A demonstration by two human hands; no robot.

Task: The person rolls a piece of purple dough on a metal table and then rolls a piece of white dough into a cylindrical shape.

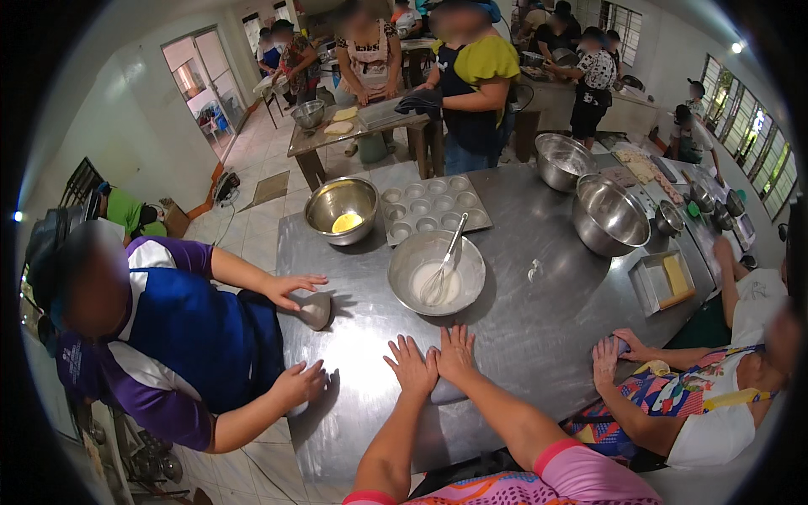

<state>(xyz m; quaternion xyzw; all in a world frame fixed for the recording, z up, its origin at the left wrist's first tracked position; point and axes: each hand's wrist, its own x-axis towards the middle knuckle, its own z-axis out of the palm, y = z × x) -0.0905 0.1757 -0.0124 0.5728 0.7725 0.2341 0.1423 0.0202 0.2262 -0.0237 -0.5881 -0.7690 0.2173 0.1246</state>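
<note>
My left hand [413, 367] and my right hand [456, 353] lie side by side, palms down and fingers spread, with their thumbs close together. Under and between their heels a piece of greyish-purple dough [445, 392] partly shows on the stainless steel table [379, 435]; the hands hide the rest of it. Just beyond the fingertips stands a metal bowl [396, 278] with a whitish mixture [451, 285] in it. A wire whisk [443, 271] leans inside, its handle over the far rim.
Behind the bowl lies a muffin tin [435, 205], beside a steel bowl [315, 218] holding something yellow. A co-worker's hand [293, 289] is at a dough ball [315, 310] on the left. Another's hands [607, 360] press dough at right. Two large bowls and a rectangular pan [644, 287] stand at right.
</note>
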